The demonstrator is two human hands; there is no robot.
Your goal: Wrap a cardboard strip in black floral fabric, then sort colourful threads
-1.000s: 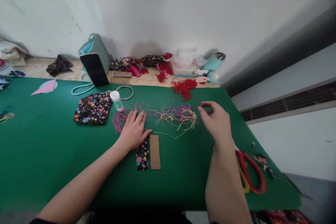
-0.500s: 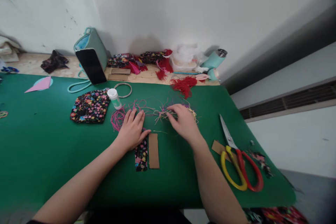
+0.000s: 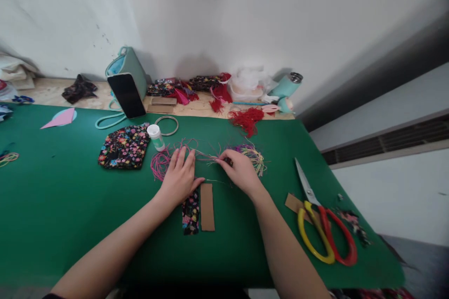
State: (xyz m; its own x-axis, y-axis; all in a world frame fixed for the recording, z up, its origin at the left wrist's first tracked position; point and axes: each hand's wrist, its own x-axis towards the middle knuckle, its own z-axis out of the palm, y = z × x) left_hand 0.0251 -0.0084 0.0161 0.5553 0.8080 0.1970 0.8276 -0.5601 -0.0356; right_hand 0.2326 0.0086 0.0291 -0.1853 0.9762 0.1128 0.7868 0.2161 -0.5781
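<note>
Left hand lies spread flat on the pink cords; right hand pinches the multicoloured cord bundle, whose long axis runs left–right at frame centre on the counter.

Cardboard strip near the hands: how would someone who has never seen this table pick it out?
On the green mat, look just below the left hand. Two narrow strips lie side by side there; the cardboard strip is the right one, plain brown, while the fabric strip beside it is black with flowers.
</note>
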